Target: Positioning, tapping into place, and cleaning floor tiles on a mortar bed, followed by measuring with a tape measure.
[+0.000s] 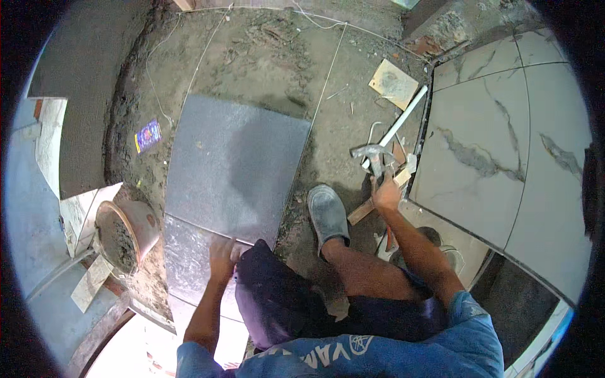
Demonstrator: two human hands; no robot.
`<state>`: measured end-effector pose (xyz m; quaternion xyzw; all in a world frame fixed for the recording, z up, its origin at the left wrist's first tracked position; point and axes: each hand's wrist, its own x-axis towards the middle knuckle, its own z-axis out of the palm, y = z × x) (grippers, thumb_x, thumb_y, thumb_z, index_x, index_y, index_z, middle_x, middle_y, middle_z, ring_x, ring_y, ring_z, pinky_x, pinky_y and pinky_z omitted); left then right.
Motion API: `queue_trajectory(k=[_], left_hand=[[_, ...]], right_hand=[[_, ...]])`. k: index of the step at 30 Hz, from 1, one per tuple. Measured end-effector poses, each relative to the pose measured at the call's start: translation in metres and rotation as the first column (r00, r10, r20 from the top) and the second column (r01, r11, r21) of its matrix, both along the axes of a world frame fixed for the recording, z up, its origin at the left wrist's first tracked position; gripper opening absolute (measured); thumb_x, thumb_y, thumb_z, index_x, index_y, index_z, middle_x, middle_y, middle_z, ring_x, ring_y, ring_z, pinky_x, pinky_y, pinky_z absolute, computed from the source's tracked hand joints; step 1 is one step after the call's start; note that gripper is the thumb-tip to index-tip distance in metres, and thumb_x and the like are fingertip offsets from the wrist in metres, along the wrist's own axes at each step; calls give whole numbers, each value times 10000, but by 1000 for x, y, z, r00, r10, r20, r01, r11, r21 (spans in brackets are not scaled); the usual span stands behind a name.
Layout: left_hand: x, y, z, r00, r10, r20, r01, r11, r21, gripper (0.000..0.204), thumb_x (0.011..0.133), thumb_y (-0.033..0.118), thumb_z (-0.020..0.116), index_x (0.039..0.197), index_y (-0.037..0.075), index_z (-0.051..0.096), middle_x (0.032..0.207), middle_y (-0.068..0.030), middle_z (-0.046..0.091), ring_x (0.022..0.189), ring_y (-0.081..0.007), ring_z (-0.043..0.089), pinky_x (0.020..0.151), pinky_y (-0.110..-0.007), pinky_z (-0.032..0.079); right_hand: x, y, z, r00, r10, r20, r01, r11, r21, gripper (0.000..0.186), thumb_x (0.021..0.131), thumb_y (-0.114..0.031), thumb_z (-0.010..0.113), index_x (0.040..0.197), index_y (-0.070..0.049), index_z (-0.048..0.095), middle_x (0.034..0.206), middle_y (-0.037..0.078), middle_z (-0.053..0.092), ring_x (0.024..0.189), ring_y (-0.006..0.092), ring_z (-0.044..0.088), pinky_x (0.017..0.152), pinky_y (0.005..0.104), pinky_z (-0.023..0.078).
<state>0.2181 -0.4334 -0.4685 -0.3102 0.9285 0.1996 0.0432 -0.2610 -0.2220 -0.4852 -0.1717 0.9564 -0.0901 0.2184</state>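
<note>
In my right hand (386,193) is a claw hammer (373,151), gripped by its handle with the metal head raised above the debris at right. My left hand (222,254) is down at the joint between a large dark grey tile (208,157) and a dusty tile (189,252) nearer me. Its fingers are curled together at that joint; whatever they may pinch is too small to make out. The dark tile lies on rough mortar between two taut strings (326,72). My knee is beside the left hand, and one grey clog (328,213) stands right of the tile.
A bucket of mortar (146,222) stands at left, near a purple packet (148,136). A white pipe (406,118), a square tile offcut (393,84) and a wooden piece (361,212) lie at right. Marbled tiles (472,151) border the right side, with a dark opening (513,293) nearer me.
</note>
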Motion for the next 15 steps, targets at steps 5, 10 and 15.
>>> queue_trajectory(k=[5,10,15], left_hand=[[33,47,109,962,198,186,-235,950,203,551,833,196,707,1321,41,504,1075,-162,623,1039,-351,560,924,-477,414],[22,68,233,780,295,553,-528,783,328,694,828,257,729,1392,1,418,1149,-191,626,1085,-349,584,961,-452,435],[31,101,341,839,318,442,-506,754,420,665,838,238,726,1384,13,421,1193,-210,612,1074,-338,610,921,-425,488]], right_hand=[[-8,3,9,999,26,-29,-28,997,-76,402,879,-301,659,1126,-1,557,1103,263,576,1008,449,557,860,526,462],[-22,0,55,954,289,-81,-274,949,158,483,872,-416,652,1146,-28,565,1168,211,526,1077,403,525,921,489,449],[-12,-11,179,973,172,154,-180,983,43,482,889,-449,582,795,20,643,854,260,639,810,440,615,750,508,482]])
